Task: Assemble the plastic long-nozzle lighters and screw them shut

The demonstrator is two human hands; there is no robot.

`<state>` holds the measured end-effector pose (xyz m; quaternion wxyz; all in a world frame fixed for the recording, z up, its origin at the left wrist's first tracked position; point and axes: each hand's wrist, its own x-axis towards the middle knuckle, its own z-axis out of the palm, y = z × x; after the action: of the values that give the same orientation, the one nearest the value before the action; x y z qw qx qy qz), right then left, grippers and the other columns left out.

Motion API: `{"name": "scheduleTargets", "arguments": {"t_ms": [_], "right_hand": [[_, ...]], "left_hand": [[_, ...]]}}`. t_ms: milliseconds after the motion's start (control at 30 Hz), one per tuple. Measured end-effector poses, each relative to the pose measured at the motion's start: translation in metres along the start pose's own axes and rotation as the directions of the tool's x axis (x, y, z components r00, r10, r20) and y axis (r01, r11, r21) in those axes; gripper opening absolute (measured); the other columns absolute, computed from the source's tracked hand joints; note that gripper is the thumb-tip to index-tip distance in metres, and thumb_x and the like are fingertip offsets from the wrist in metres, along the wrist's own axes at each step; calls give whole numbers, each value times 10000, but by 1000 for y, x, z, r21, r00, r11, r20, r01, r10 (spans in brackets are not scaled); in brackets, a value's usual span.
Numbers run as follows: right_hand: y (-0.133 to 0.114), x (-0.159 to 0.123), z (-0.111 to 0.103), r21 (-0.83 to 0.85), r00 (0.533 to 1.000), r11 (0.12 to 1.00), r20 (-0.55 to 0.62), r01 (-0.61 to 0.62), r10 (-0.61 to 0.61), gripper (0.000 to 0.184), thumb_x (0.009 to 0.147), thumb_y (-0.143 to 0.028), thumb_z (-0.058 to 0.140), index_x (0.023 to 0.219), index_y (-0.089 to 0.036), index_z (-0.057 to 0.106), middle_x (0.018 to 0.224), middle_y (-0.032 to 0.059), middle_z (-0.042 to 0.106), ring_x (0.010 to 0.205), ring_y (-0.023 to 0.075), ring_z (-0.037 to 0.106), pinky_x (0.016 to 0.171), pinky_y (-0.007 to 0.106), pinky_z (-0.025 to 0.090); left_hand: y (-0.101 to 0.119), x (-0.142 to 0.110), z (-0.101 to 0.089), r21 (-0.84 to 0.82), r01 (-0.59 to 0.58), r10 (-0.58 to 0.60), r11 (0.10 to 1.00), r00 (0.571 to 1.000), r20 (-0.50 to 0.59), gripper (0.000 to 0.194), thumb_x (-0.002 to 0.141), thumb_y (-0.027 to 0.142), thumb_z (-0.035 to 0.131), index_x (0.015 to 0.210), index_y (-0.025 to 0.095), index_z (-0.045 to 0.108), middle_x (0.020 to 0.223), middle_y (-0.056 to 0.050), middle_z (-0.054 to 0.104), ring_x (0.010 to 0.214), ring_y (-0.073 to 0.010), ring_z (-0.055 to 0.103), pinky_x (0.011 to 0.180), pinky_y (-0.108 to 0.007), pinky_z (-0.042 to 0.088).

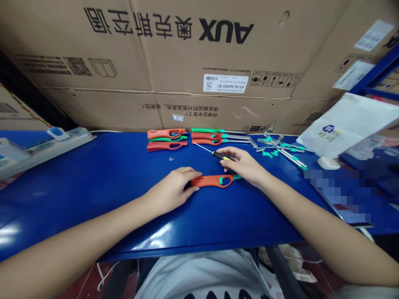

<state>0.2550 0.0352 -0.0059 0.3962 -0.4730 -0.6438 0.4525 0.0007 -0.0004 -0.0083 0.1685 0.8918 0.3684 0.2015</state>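
Note:
My left hand (179, 189) grips the left end of an orange lighter (210, 181), which lies flat on the blue table. A teal trigger shows in the lighter's loop, and a teal piece sticks out at its right end. Above that end, my right hand (241, 164) is closed around the black and yellow handle of a screwdriver (222, 156). Its thin shaft points to the upper left, towards a row of lighters. Behind my left hand lie a few tiny pale bits (171, 158), too small to name.
Red, green and orange handle shells (166, 146) lie side by side at the back. Beside them are lighters with metal tubes (207, 131). Loose tubes and teal parts (288, 155) are heaped at right, near a white paper bag (349, 124). A power strip (46, 149) sits at left; a large carton (174, 54) stands behind.

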Motion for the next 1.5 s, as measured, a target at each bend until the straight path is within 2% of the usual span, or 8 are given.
{"name": "scheduleTargets", "arguments": {"t_ms": [67, 167, 300, 600, 933, 1267, 1400, 1500], "right_hand": [[-3, 3, 8, 165, 996, 982, -11, -87, 90, 348, 752, -228, 770, 1090, -200, 693, 1086, 64, 726, 724, 125, 658, 693, 304, 591], [-5, 13, 18, 258, 993, 961, -29, -101, 112, 296, 721, -305, 840, 951, -162, 719, 904, 74, 762, 664, 118, 648, 611, 260, 572], [-4, 29, 31, 152, 996, 985, 31, -87, 83, 265, 792, -407, 791, 807, -150, 731, 772, 67, 758, 503, 77, 546, 473, 227, 508], [-13, 50, 55, -32, 995, 999, 96, -4, 7, 126, 840, -272, 726, 785, -159, 735, 570, -12, 657, 407, 74, 484, 401, 216, 412], [-5, 51, 44, -36, 997, 999, 71, 20, -17, 194, 848, -360, 711, 828, -169, 736, 660, 18, 711, 422, 75, 491, 451, 233, 414], [-25, 25, 29, 256, 998, 965, 14, -63, 62, 325, 717, -423, 826, 880, -156, 736, 759, 43, 737, 480, 71, 487, 429, 229, 404], [-26, 18, 32, 239, 991, 962, 49, -135, 127, 322, 715, -388, 838, 925, -164, 741, 640, -9, 673, 489, 80, 508, 476, 238, 445], [-24, 18, 38, 242, 991, 961, 47, -130, 122, 297, 727, -377, 827, 917, -168, 737, 674, -7, 687, 504, 78, 515, 513, 243, 465]], "left_hand": [[1, 0, 0, 22, -5, 5, 1000, 1000, 13, 328, 918, 152, 660, 1247, 139, 666, 1186, -125, 710, 1100, -260, 675, 994, -417, 558], [2, -1, 0, 43, -14, 13, 999, 1000, 18, 323, 922, 140, 655, 1245, 133, 665, 1200, -126, 707, 1113, -262, 666, 1007, -418, 550], [3, -3, 0, 46, -2, 0, 999, 999, 37, 331, 937, 141, 639, 1265, 103, 655, 1210, -134, 698, 1137, -275, 644, 1027, -432, 535], [2, -4, 2, 62, -15, 12, 998, 999, 49, 313, 961, 161, 613, 1269, 117, 650, 1217, -136, 689, 1147, -286, 630, 1030, -446, 525], [1, -4, 3, 49, -22, 20, 999, 999, 40, 301, 958, 157, 603, 1255, 150, 653, 1193, -129, 695, 1129, -277, 639, 1003, -440, 535], [1, -3, 1, 28, -8, 7, 1000, 1000, 27, 329, 934, 144, 619, 1261, 132, 650, 1198, -133, 696, 1135, -274, 646, 1016, -425, 534], [2, -3, 2, 18, -24, 24, 1000, 1000, 8, 320, 928, 149, 615, 1244, 158, 659, 1183, -120, 704, 1134, -266, 652, 1010, -414, 536], [1, -1, -2, -17, -20, 20, 1000, 1000, -6, 309, 917, 220, 656, 1222, 167, 669, 1177, -114, 713, 1111, -261, 666, 991, -405, 540]]}}
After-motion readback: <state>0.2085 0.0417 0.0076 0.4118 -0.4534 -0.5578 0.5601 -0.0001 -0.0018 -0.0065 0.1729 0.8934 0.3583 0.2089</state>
